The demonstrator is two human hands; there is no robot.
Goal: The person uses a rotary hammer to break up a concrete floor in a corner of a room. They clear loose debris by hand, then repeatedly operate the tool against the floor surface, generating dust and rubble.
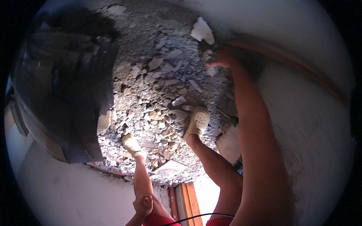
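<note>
Beside the right hand [221,60] lies rubble [169,92]; its spread and grip I cannot tell. The left hand [143,205], loosely fisted at the leg [142,176], shows nothing held. Best gather slowly, fingertips off jagged edges.

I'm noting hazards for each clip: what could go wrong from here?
The bare right hand might get cut, being close to an irregular white fragment. The perforated clogs could slip or tilt on the loose, uneven rubble, and small bits might work in through their holes.
</note>
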